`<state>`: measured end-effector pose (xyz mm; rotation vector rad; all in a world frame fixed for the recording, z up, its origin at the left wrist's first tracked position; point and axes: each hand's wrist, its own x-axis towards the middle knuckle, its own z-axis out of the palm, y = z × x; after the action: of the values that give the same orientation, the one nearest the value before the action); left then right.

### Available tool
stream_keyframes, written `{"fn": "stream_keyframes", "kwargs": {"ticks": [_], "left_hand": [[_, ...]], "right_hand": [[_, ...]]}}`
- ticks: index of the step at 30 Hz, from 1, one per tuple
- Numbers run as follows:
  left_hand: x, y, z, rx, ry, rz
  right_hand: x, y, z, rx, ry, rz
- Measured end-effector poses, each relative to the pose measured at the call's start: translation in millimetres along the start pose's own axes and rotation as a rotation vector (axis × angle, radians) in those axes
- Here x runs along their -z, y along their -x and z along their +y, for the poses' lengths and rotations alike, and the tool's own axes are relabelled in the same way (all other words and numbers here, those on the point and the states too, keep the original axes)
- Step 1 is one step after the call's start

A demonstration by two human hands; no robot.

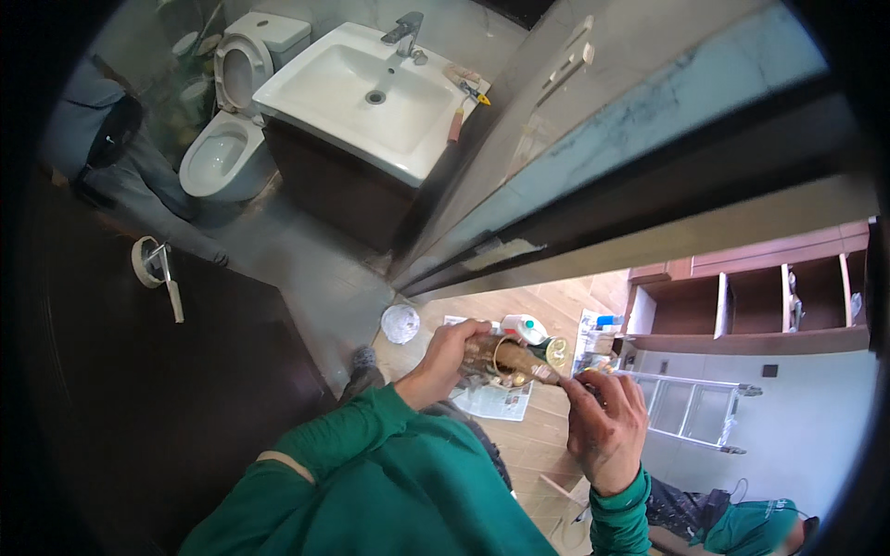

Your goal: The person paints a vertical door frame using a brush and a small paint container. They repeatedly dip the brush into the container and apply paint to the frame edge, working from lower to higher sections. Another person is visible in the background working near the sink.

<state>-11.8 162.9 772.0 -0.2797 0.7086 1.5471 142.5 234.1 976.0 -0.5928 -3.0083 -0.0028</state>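
My left hand (443, 363) is closed around a brown-stained, open-mouthed container (480, 357), tilted with its mouth to the right. My right hand (607, 422) pinches the handle end of what looks like a flat paintbrush (541, 372). The brown end of this brush reaches into the container's mouth; how deep it goes is hard to see. Below my hands, newspaper (496, 402) lies on the wood-look floor. A white bottle with a red cap (525, 327) and an opened tin (556, 351) stand close by.
A dark door (185, 398) with a lever handle (165, 271) stands at left. Beyond the doorway are a sink (324, 79), a toilet (225, 157) and a person in jeans (139, 171). At right are open shelves (751, 301), a ladder (691, 408) and a person in green (756, 528).
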Motion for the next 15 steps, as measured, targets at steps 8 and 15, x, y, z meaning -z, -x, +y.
{"fn": "stream_keyframes", "kwargs": {"ticks": [8,15], "left_hand": [[-16.8,10.9,-13.5,-0.077,-0.009,0.060],[-32.5,18.3,-30.7,-0.124,0.001,0.060]], "right_hand": [[-4.4,52.7,10.9,-0.071,-0.108,0.119],[4.7,89.0,28.9,-0.100,-0.152,0.141]]}}
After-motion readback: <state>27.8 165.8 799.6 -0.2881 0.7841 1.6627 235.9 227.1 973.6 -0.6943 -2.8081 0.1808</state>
